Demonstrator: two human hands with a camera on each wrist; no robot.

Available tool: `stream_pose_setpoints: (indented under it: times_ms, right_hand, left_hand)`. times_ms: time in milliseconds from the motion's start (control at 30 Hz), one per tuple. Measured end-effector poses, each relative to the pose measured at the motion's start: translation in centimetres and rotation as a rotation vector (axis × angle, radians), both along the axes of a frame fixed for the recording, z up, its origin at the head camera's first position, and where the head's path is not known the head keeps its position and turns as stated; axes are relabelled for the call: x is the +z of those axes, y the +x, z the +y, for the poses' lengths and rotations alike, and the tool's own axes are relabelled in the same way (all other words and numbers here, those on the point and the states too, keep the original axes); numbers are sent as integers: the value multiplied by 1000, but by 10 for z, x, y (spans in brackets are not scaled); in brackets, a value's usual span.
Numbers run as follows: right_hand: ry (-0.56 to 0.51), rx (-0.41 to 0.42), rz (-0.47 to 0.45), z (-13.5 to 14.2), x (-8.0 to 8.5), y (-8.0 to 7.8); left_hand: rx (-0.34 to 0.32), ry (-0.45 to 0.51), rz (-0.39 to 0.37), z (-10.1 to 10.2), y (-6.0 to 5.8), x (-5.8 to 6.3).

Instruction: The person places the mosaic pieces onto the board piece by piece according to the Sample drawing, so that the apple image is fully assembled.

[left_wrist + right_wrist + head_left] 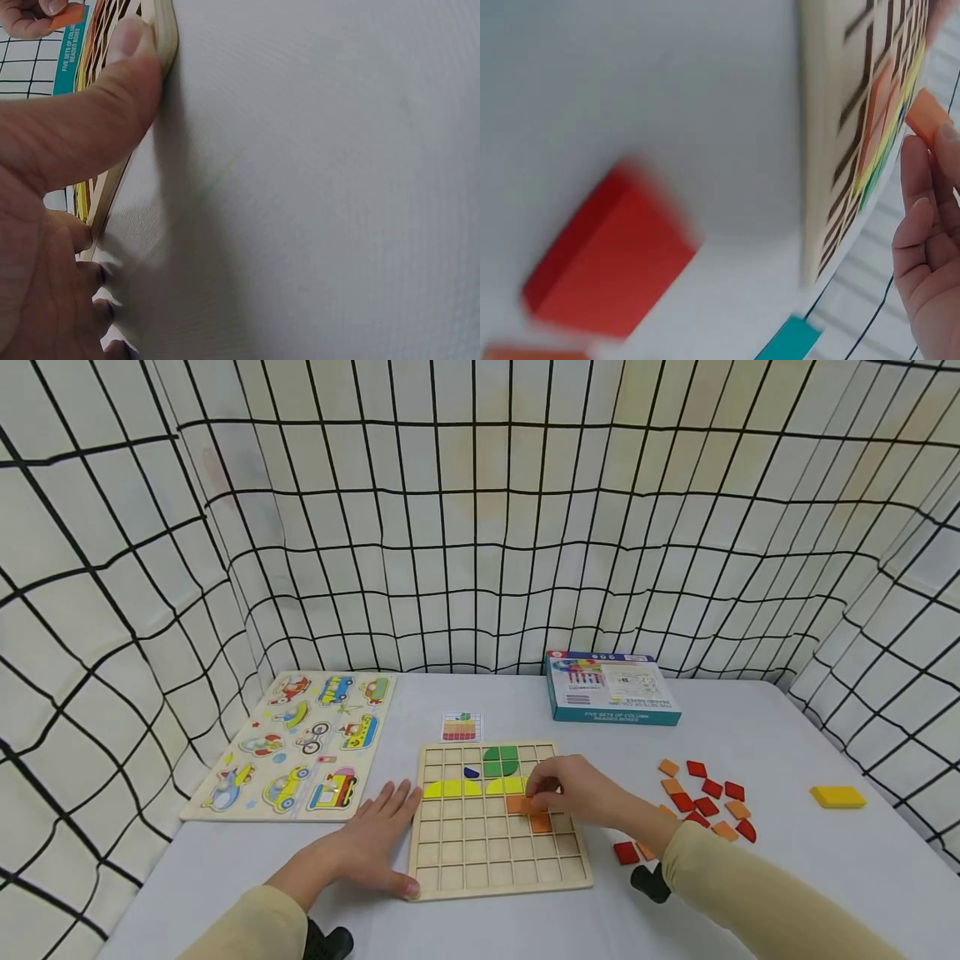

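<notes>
Left hand is spread beside the grid board, lower center, prob so it won't slide. Right hand pinches an orange tile, guessing for control.

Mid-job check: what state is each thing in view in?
Grid board: flat, partly filled, nearest rows bare
Left hand: fingers spread, thumb touching the board's near-left corner
Orange tile: held over the board; contact unclear
Right hand: pinching that tile
Loose red and orange tiles: scattered
Picture card: flat, face up
Puzzle board: flat, spots look filled
Box: lying flat, looks closed
Yellow block: lying flat, apart
</notes>
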State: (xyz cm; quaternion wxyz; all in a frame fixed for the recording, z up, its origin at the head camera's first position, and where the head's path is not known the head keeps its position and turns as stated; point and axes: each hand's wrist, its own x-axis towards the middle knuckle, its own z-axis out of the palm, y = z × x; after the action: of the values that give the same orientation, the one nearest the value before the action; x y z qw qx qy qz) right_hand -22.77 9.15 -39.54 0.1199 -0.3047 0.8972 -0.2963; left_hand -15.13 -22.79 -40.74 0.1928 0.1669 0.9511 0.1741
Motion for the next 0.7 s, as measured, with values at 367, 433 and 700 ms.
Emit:
stream_pose_setpoints:
  times_ms: [367, 433, 700]
  right_hand:
    - [61, 58, -6, -19, -6, 8]
    - [79, 54, 1, -20, -7, 9]
    - [135, 51, 55, -24, -10, 10]
  left_hand:
    - [-3, 2, 1, -1, 0, 0]
    - [-4, 5, 1, 0, 1, 0]
    - [0, 7, 3, 0, 1, 0]
